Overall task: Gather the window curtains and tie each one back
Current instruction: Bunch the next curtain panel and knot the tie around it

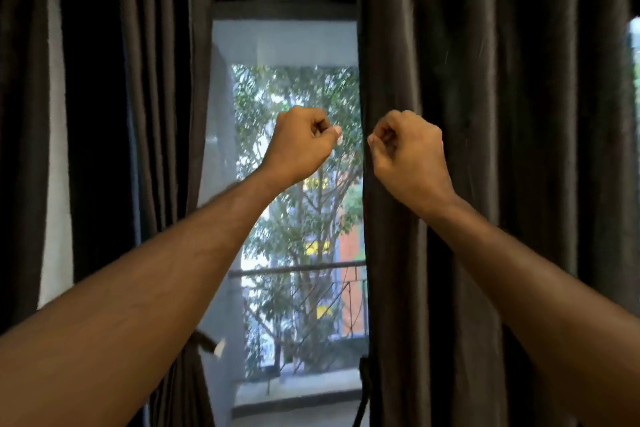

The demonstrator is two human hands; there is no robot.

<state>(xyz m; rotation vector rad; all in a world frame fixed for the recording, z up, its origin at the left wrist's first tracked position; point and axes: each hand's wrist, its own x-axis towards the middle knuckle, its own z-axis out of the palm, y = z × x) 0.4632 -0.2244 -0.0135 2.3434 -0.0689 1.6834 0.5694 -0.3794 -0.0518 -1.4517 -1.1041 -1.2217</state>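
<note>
Both hands are raised side by side in front of the window, each curled into a loose fist. The left hand (301, 139) is seen against the open glass, its fingers folded in, and nothing is seen held in it. The right hand (408, 152) is set at the inner edge of the right curtain (485, 149); whether that edge is pinched between thumb and fingers or merely touched cannot be told.

The right curtain hangs ungathered, its long axis vertical, and it spreads away from the right hand towards the right edge of the window (298, 253). It is therefore reached first by the right hand, while the left hand is parted from it by a narrow gap. A dark cord (363, 388) is seen hanging at that curtain's inner edge, low down.

The left curtain (156, 114) lies well apart from the left hand and appears already cinched by a tie (204, 343) low down. The right curtain is judged to be the one left to gather.
</note>
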